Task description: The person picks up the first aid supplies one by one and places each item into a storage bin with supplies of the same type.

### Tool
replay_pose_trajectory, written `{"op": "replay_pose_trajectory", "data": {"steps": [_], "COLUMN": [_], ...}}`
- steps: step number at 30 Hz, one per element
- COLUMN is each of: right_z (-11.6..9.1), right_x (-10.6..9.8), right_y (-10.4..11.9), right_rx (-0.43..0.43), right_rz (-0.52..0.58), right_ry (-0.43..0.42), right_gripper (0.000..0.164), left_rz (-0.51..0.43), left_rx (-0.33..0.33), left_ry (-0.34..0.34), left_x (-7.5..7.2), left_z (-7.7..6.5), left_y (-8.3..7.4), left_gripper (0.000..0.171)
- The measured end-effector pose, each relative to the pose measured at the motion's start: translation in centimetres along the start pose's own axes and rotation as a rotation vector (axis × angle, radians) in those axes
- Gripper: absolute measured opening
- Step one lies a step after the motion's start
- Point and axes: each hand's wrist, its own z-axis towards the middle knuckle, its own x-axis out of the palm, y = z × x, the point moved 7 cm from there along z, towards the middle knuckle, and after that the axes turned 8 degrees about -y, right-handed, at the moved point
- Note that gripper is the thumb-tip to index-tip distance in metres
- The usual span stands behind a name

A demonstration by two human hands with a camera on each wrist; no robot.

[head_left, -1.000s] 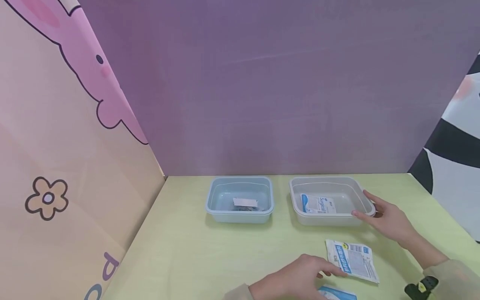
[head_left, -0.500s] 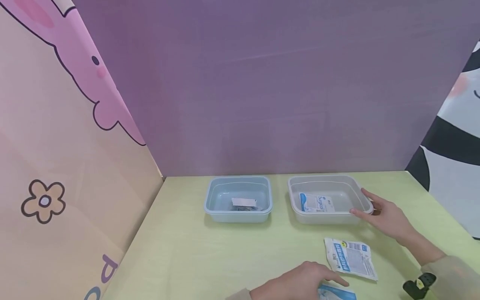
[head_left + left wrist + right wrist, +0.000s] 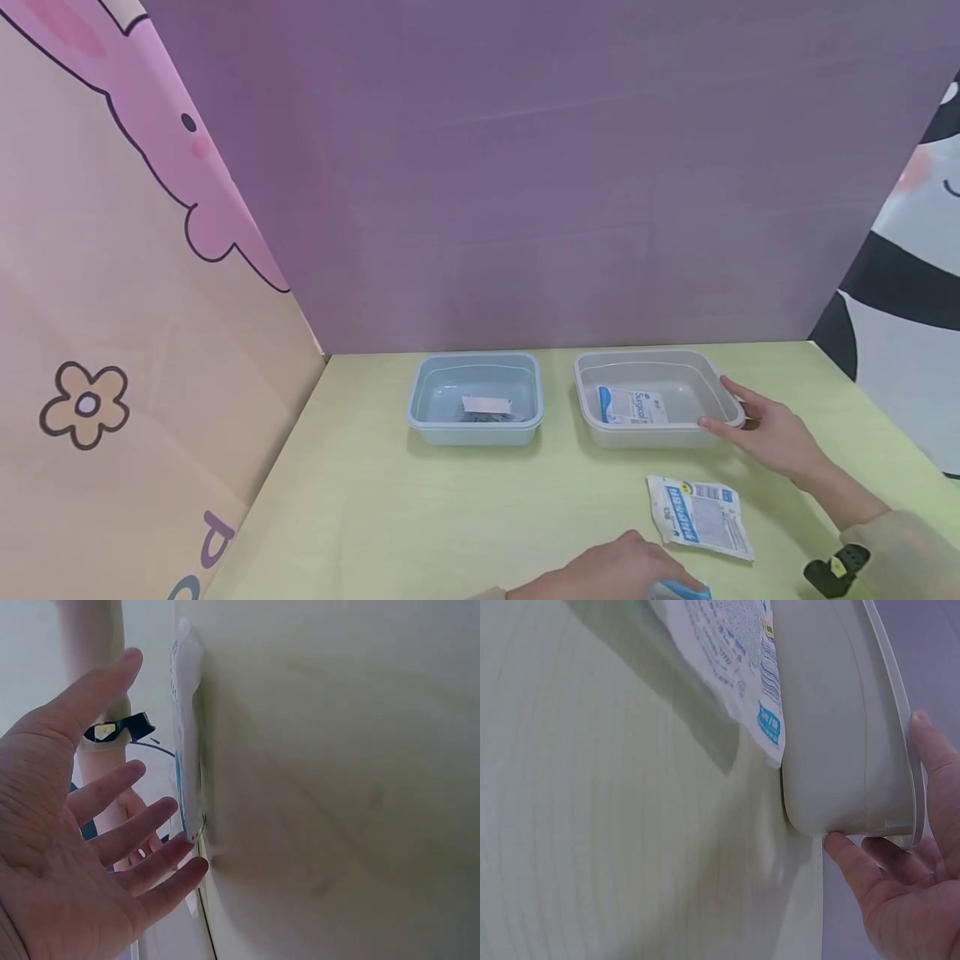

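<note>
My right hand (image 3: 783,442) holds the right end of a pale grey plastic container (image 3: 656,437), its thumb at the rim in the right wrist view. Inside that container lies a blue-and-white packet (image 3: 632,407) printed "Surgical". Low in the head view, my left hand (image 3: 626,571) is over another blue-and-white packet (image 3: 678,592), which it partly hides. From the left wrist, the same hand (image 3: 82,847) has its fingers spread, the tips beside a packet (image 3: 187,742) seen edge-on; contact is unclear. A white packet (image 3: 702,517) with blue print lies between the hands.
A light blue plastic container (image 3: 480,434) stands left of the grey one, holding a small item with a white label (image 3: 487,406). The pale green table (image 3: 360,500) meets a purple back wall (image 3: 510,208). Printed panels stand at both sides.
My left hand has moved down from the white packet's edge to the blue-and-white packet nearer me, covering more of it. The right hand stays on the grey container. The view has shifted slightly.
</note>
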Motion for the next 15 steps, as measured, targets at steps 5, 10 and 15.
{"op": "replay_pose_trajectory", "data": {"steps": [5, 10, 15], "right_z": [-0.16, -0.31, -0.32], "right_x": [0.00, -0.21, -0.31], "right_y": [0.08, 0.09, 0.22], "right_rx": [0.003, 0.007, 0.007], "right_rz": [0.002, -0.002, -0.004], "right_ry": [-0.004, -0.009, -0.012], "right_gripper": [0.099, 0.098, 0.098], "left_rz": [0.077, 0.137, 0.195], "left_rx": [0.001, 0.041, 0.108], "left_ry": [0.021, 0.013, 0.033], "left_x": [0.33, 0.41, 0.54], "left_z": [0.04, 0.23, 0.25], "left_y": [-0.27, -0.47, -0.64], "left_gripper": [0.047, 0.045, 0.045]}}
